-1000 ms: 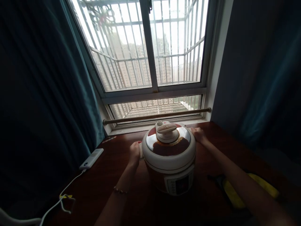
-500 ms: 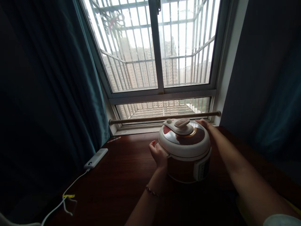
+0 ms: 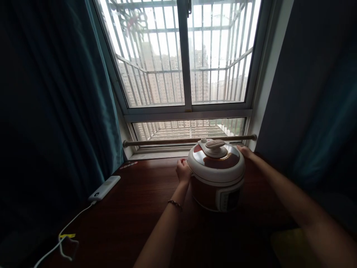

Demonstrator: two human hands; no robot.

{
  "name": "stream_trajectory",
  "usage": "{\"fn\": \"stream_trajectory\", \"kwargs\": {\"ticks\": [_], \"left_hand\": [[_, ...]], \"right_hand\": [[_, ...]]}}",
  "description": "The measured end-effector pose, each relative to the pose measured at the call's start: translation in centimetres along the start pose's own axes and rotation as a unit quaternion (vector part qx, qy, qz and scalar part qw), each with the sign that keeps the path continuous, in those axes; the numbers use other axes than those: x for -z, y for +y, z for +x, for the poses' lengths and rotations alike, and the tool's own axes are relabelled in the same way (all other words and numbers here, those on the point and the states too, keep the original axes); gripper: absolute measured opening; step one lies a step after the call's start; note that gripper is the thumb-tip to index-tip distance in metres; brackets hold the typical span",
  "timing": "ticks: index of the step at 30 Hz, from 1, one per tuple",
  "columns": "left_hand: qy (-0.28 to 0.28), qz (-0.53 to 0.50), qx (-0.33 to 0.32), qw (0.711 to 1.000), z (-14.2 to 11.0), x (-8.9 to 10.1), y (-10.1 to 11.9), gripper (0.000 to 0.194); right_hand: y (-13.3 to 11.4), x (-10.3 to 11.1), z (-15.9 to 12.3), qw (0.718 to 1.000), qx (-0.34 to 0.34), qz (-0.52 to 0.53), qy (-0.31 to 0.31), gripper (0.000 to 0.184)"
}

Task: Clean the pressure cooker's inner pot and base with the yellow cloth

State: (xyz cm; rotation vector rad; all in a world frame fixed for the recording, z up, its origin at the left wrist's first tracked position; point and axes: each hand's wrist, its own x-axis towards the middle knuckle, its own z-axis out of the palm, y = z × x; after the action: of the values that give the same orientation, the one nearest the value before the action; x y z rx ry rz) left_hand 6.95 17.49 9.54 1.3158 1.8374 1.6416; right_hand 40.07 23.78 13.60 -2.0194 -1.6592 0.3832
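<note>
An electric pressure cooker [image 3: 216,175], with a cream rim, a brown body and a shiny lid with a top handle, sits upright on the dark red wooden table [image 3: 139,186]. Its control panel [image 3: 230,198] faces toward me, slightly right. At the cooker's left side, my left hand [image 3: 183,171] is closed around the side handle, fingers curled. My right hand [image 3: 245,150] holds the far right side of the cooker; its fingertips are partly hidden behind the rim.
A white power strip [image 3: 105,188] with a white cable [image 3: 76,214] lies at the table's left. Behind the table, a rail [image 3: 156,142] crosses a barred window [image 3: 186,59]. Blue curtains [image 3: 103,111] hang at the left. Something yellowish [image 3: 288,243] lies dimly at the lower right.
The cooker has turned in my hands, its control panel swinging left to face me more. My left fingers have curled in more tightly at the handle. The view has shifted slightly.
</note>
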Motion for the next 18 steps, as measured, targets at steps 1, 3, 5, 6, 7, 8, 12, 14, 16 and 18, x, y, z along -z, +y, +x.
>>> {"fn": "stream_trajectory", "kwargs": {"ticks": [1, 3, 5, 6, 7, 8, 12, 14, 16, 18], "left_hand": [[-0.020, 0.011, -0.005, 1.000, 0.6, -0.2, -0.1, 0.020], [-0.057, 0.032, -0.014, 0.998, 1.5, -0.8, -0.2, 0.022], [-0.090, 0.051, -0.019, 0.995, 2.3, -1.4, -0.1, 0.023], [-0.104, 0.060, -0.020, 0.993, 2.6, -1.7, -0.1, 0.023], [-0.119, 0.069, -0.020, 0.990, 2.9, -2.0, -0.1, 0.023], [-0.133, 0.076, -0.019, 0.988, 3.2, -2.4, -0.1, 0.023], [-0.182, 0.096, -0.005, 0.979, 4.0, -4.1, 0.0, 0.029], [-0.202, 0.097, 0.004, 0.975, 4.5, -4.8, 0.0, 0.029], [-0.217, 0.095, 0.016, 0.971, 4.9, -5.4, 0.1, 0.030], [-0.228, 0.090, 0.029, 0.969, 5.2, -5.8, 0.1, 0.031]], "right_hand": [[0.6, 0.3, -0.5, 1.000, -0.015, -0.009, -0.002, 0.030], [1.8, 0.7, -1.7, 0.999, -0.048, -0.021, -0.002, 0.031], [2.9, 1.1, -3.1, 0.996, -0.081, -0.031, 0.001, 0.040], [3.4, 1.2, -3.9, 0.994, -0.099, -0.035, 0.004, 0.047], [3.8, 1.3, -4.6, 0.992, -0.117, -0.038, 0.007, 0.054], [4.1, 1.4, -5.3, 0.990, -0.133, -0.040, 0.010, 0.059], [4.9, 1.8, -7.5, 0.981, -0.185, -0.044, 0.025, 0.063], [4.9, 1.9, -8.1, 0.978, -0.200, -0.045, 0.033, 0.063], [5.0, 2.0, -8.2, 0.977, -0.205, -0.045, 0.038, 0.063], [5.2, 2.0, -8.0, 0.978, -0.202, -0.042, 0.039, 0.062]]}}
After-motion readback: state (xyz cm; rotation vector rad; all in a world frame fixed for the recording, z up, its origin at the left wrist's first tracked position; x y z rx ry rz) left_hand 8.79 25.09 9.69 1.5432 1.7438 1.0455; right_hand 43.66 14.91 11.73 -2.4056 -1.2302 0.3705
